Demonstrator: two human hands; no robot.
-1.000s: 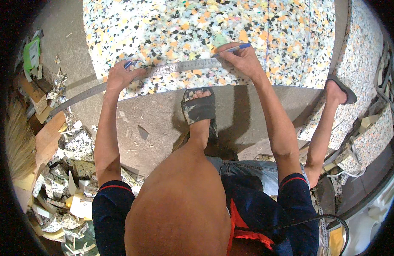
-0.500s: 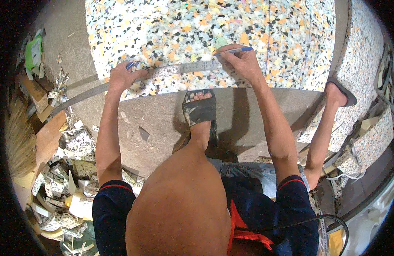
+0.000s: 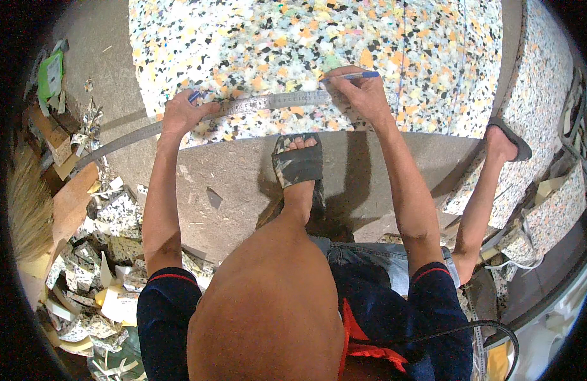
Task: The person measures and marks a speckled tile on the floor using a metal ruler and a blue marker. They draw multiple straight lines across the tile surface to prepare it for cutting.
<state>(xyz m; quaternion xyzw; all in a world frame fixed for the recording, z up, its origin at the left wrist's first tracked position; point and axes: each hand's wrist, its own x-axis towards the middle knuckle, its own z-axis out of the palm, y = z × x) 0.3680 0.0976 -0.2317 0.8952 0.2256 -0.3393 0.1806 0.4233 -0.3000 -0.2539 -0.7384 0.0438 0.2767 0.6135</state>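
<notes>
- Not much has moved since one second ago; the blue-ended pen (image 3: 368,75) lies a little flatter across the view now; the long silver ruler (image 3: 274,100) stays on the big speckled foam sheet (image 3: 255,51).
- Think of the view as a clock; the foam sheet fills the top, at 12 o'clock; it has white, orange, black and yellow bits, and two thin blue lines run down it near 1 o'clock.
- The ruler goes from past 9 o'clock to between 1 and 2 o'clock; its left part sticks out past the sheet; its marks face up.
- The right hand (image 3: 360,95) is at 1 o'clock; it pinches the pen in its fingers, with the tip toward 9 o'clock, just above the ruler; I cannot tell if the tip touches the sheet.
- The left hand (image 3: 184,114) is at 10 o'clock; it lies over the ruler with its thumb out; a small blue thing (image 3: 195,96) pokes from its fingers; I cannot tell how tightly it grips.
- One foot in a black sandal (image 3: 298,165) is just above the middle, toward 12; foam scraps (image 3: 119,216) lie in a heap at 8 o'clock; a straw broom (image 3: 30,209) is at 9; another speckled sheet (image 3: 541,76) is at 2.
</notes>
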